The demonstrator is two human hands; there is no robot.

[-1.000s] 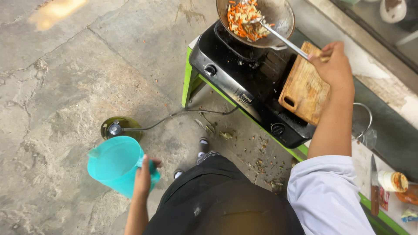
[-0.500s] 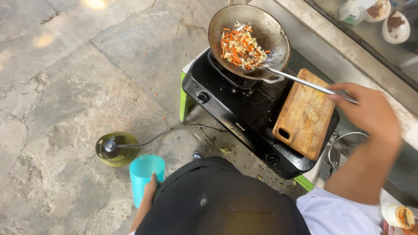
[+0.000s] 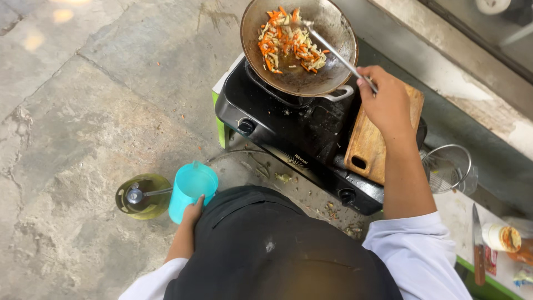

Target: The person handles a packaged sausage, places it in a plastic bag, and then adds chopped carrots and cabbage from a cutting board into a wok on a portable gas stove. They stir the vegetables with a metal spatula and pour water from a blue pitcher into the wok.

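A long metal spatula [image 3: 333,51] is held by its handle in the closed grip of the right hand [image 3: 386,103], its blade resting among the shredded vegetables [image 3: 288,41] of orange and pale strips that lie in a dark wok [image 3: 300,47]. The wok sits on the far burner of a black two-burner gas stove [image 3: 300,133], and a wooden cutting board [image 3: 375,144] is laid over the near burner, under the right wrist. A turquoise plastic jug [image 3: 191,189] is clasped from the side by the left hand [image 3: 193,214], low beside the body and above the stone floor [image 3: 83,100]; whether it holds liquid cannot be told. Just beside it a green gas cylinder [image 3: 141,195] is seen from above. A wire strainer [image 3: 447,166] and a knife [image 3: 477,244] lie to the right on the table [image 3: 494,278]. Judged from here, vegetables could be flicked over the rim by a hard stir, and the jug, held one-handed and unwatched, could be tipped onto the cylinder or floor.
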